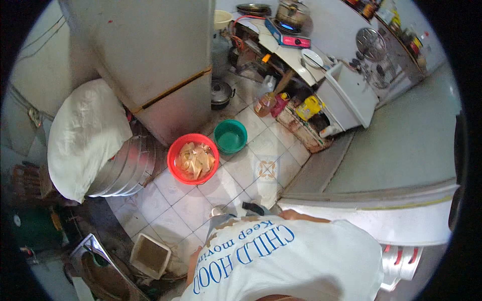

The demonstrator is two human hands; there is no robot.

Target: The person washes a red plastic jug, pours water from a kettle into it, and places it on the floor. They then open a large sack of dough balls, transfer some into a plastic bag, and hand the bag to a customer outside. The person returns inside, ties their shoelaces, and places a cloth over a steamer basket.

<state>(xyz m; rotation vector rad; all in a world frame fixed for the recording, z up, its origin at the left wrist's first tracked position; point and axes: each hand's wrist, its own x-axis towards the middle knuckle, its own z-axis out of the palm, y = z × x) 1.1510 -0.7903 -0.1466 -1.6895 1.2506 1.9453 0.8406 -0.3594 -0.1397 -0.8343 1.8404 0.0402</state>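
Observation:
My right hand is partly in view at the front of my white printed T-shirt, close to the corner of a white ledge. Its fingers are too small and hidden to read. Only a strip of my left arm shows beside the shirt; the left hand is out of view. On the tiled floor before me stands a red plastic basin with pale yellowish pieces in liquid. A green plastic bucket stands just right of it and seems to hold water.
A tall refrigerator rises behind the basin. Left is a metal drum under white cloth. A pot sits over a blue flame on a gas stove. Bottles stand below, near a white sink. A bin stands lower left.

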